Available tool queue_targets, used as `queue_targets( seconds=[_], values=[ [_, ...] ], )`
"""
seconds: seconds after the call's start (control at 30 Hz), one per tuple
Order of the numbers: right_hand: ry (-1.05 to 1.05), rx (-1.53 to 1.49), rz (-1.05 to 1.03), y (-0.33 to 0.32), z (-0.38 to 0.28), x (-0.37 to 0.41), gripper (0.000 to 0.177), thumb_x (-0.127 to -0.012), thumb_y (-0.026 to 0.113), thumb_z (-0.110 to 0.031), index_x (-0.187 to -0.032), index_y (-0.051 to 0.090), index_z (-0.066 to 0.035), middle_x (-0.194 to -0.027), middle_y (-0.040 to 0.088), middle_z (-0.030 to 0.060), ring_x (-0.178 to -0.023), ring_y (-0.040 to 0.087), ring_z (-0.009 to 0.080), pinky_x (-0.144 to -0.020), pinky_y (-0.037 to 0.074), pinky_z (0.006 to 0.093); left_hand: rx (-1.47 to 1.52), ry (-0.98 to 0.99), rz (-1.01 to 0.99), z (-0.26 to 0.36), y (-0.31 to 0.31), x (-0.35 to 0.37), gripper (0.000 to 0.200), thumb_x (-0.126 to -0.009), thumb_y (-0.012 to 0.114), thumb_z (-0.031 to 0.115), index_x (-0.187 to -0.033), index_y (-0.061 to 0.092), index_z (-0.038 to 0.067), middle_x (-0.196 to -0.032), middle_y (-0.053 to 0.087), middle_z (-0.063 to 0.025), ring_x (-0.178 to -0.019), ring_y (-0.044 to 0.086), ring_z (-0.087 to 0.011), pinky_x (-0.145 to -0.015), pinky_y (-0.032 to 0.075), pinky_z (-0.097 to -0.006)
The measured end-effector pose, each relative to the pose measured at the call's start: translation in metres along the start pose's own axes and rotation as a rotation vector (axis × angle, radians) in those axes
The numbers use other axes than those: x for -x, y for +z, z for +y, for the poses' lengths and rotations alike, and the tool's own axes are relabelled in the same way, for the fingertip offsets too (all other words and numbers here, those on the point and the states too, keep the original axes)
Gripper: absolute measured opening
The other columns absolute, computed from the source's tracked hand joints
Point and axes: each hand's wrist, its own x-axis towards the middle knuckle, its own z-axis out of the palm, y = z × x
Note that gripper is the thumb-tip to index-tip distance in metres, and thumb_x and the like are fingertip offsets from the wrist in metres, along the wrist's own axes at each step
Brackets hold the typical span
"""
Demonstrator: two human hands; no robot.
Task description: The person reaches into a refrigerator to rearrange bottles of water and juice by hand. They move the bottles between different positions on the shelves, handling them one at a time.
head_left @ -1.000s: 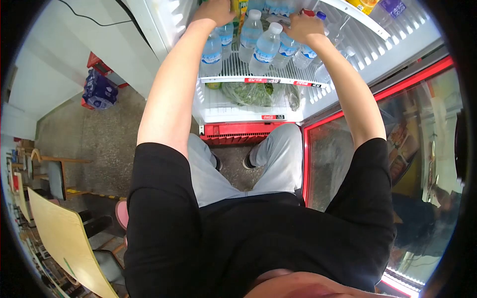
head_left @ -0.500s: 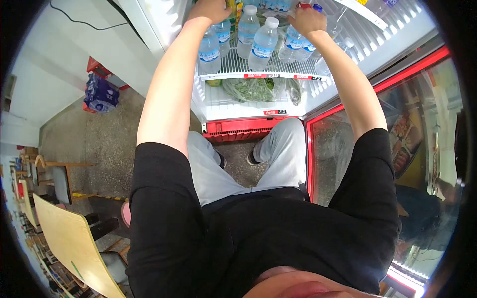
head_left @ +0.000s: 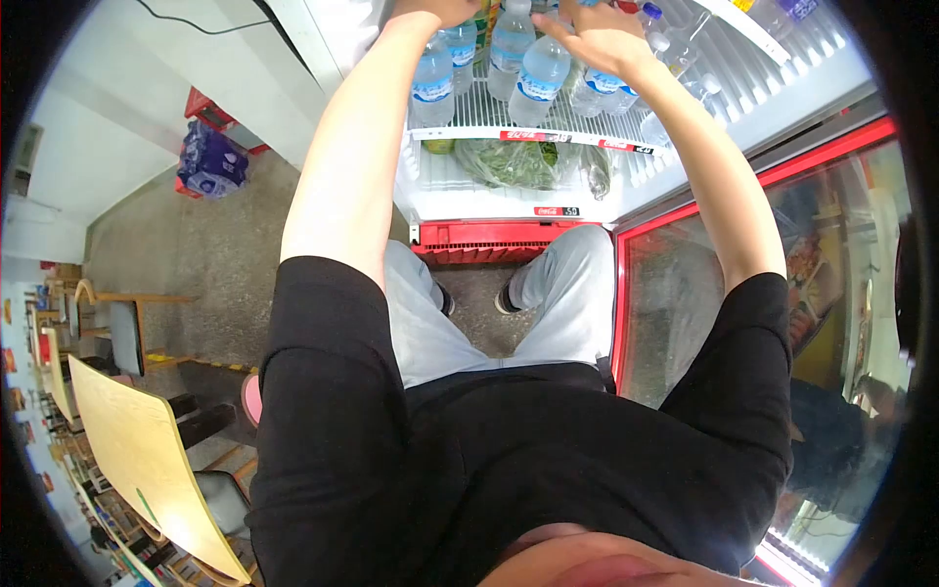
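My left hand [head_left: 442,9] is at the back left of the fridge shelf, above the water bottles [head_left: 431,83], and the top edge cuts off its fingers. My right hand [head_left: 599,41] reaches over the bottles on the right of the same shelf. Its thumb is spread to the left, apart from the other fingers, which run toward the top edge. Just below the right thumb stands an upright water bottle [head_left: 540,82] with a blue label. Beside that hand is a bottle with a blue cap [head_left: 650,11].
A bag of green vegetables [head_left: 514,161] lies on the lower shelf. The glass fridge door [head_left: 675,284] stands open on the right. A purple-wrapped pack [head_left: 212,159] sits on the floor at left, and a wooden table [head_left: 147,455] is at lower left.
My right hand's thumb has spread away to the left over the bottles. My left hand has shifted slightly up and right in view, partly because the camera has moved.
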Motion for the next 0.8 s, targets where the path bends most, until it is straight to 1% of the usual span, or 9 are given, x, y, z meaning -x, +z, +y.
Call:
queue_targets(
  seconds=[0.03, 0.13, 0.23, 0.33, 0.43, 0.53, 0.63, 0.73, 0.8],
  values=[
    [-0.006, -0.014, -0.009, 0.002, -0.002, 0.000, 0.066, -0.097, 0.048, -0.062, -0.122, 0.068, -0.005, -0.098, 0.074, 0.0254, -0.096, 0.070, 0.0453, -0.088, 0.053, 0.0555, 0.006, -0.002, -0.014, 0.000, 0.000, -0.001, 0.042, -0.089, 0.060, 0.037, -0.101, 0.075, 0.000, -0.104, 0.072, -0.0271, -0.099, 0.071, -0.0419, -0.088, 0.055, -0.0507],
    [-0.143, -0.072, 0.103, 0.047, 0.021, -0.015, 0.064, -0.094, 0.054, -0.062, -0.124, 0.068, -0.007, -0.099, 0.073, 0.0262, -0.097, 0.069, 0.0459, -0.089, 0.052, 0.0549, 0.022, -0.014, -0.043, 0.000, -0.003, -0.002, 0.039, -0.087, 0.061, 0.034, -0.102, 0.076, 0.001, -0.104, 0.072, -0.0270, -0.099, 0.071, -0.0417, -0.088, 0.055, -0.0505],
    [-0.152, -0.086, 0.194, 0.059, 0.024, -0.016, 0.060, -0.091, 0.060, -0.057, -0.123, 0.068, -0.008, -0.099, 0.073, 0.0268, -0.098, 0.069, 0.0455, -0.090, 0.053, 0.0539, 0.042, -0.033, -0.044, 0.001, -0.004, -0.001, 0.038, -0.086, 0.061, 0.033, -0.102, 0.076, 0.001, -0.105, 0.073, -0.0267, -0.100, 0.071, -0.0416, -0.088, 0.055, -0.0505],
    [-0.071, -0.126, 0.182, 0.053, 0.022, -0.013, 0.057, -0.088, 0.064, -0.054, -0.120, 0.070, -0.008, -0.098, 0.073, 0.0267, -0.097, 0.069, 0.0445, -0.090, 0.053, 0.0530, 0.051, -0.034, -0.047, 0.003, -0.005, 0.002, 0.039, -0.087, 0.061, 0.033, -0.102, 0.076, 0.001, -0.106, 0.073, -0.0262, -0.100, 0.071, -0.0415, -0.089, 0.055, -0.0504],
    [0.047, -0.074, 0.115, 0.048, 0.024, -0.015, 0.054, -0.086, 0.067, -0.051, -0.116, 0.072, -0.007, -0.098, 0.073, 0.0258, -0.097, 0.070, 0.0431, -0.090, 0.054, 0.0516, 0.036, 0.003, -0.042, 0.003, -0.004, 0.000, 0.039, -0.087, 0.061, 0.034, -0.102, 0.075, 0.001, -0.106, 0.073, -0.0260, -0.101, 0.070, -0.0416, -0.089, 0.055, -0.0503],
    [0.055, -0.022, 0.188, 0.055, 0.035, -0.021, 0.052, -0.086, 0.067, -0.051, -0.115, 0.073, -0.008, -0.098, 0.074, 0.0243, -0.098, 0.070, 0.0417, -0.089, 0.055, 0.0507, 0.037, 0.017, -0.030, -0.002, 0.000, -0.003, 0.040, -0.088, 0.061, 0.035, -0.103, 0.075, 0.001, -0.106, 0.073, -0.0262, -0.101, 0.070, -0.0417, -0.090, 0.055, -0.0504],
    [0.110, 0.053, 0.161, 0.051, 0.038, -0.020, 0.052, -0.087, 0.066, -0.052, -0.114, 0.073, -0.008, -0.099, 0.074, 0.0231, -0.099, 0.071, 0.0403, -0.089, 0.055, 0.0502, 0.028, -0.004, -0.034, 0.000, -0.001, -0.003, 0.041, -0.088, 0.061, 0.036, -0.103, 0.075, 0.000, -0.106, 0.072, -0.0269, -0.101, 0.070, -0.0422, -0.090, 0.055, -0.0507],
    [0.152, 0.108, 0.086, 0.039, 0.032, -0.017, 0.054, -0.089, 0.065, -0.054, -0.113, 0.074, -0.007, -0.102, 0.074, 0.0230, -0.101, 0.070, 0.0399, -0.090, 0.055, 0.0498, 0.012, -0.004, -0.031, 0.000, 0.000, -0.002, 0.041, -0.087, 0.062, 0.036, -0.103, 0.075, 0.000, -0.105, 0.072, -0.0277, -0.101, 0.070, -0.0427, -0.090, 0.055, -0.0510],
    [0.136, 0.108, 0.067, 0.035, 0.032, -0.016, 0.054, -0.089, 0.064, -0.055, -0.111, 0.075, -0.008, -0.103, 0.074, 0.0233, -0.102, 0.070, 0.0403, -0.091, 0.055, 0.0497, 0.000, 0.007, -0.031, -0.001, 0.002, -0.004, 0.041, -0.087, 0.063, 0.036, -0.102, 0.076, 0.000, -0.104, 0.072, -0.0280, -0.100, 0.070, -0.0429, -0.090, 0.055, -0.0511]
  ],
)
